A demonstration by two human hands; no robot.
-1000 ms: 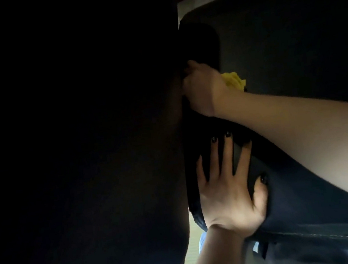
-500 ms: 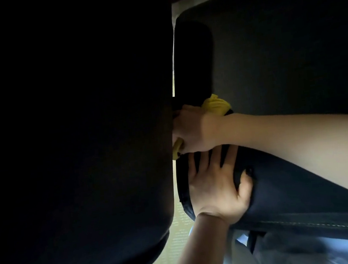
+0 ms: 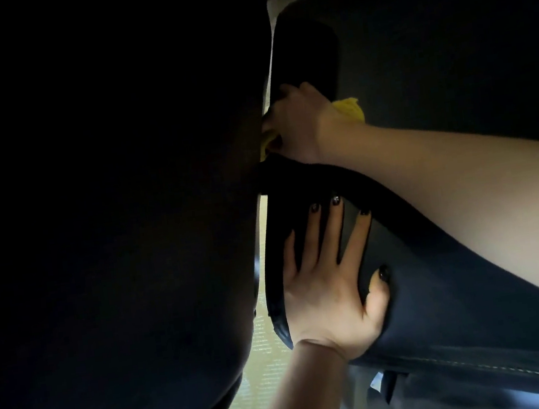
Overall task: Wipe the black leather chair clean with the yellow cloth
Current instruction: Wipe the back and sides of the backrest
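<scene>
The floor [image 3: 266, 357] shows only as a pale, yellowish woven strip in the narrow gap between a big dark panel [image 3: 111, 223] on the left and the chair [image 3: 441, 285]. Where the chair meets it is hidden. On the chair's leather the left hand [image 3: 329, 285] lies flat, fingers spread. Farther up, the right hand [image 3: 299, 122] holds the cloth [image 3: 350, 111] against the chair.

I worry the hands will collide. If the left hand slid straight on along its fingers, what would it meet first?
Probably the wrist of the right hand, which crosses the chair just beyond the left hand, with the cloth beside it. Depth is unclear in the dark.
</scene>
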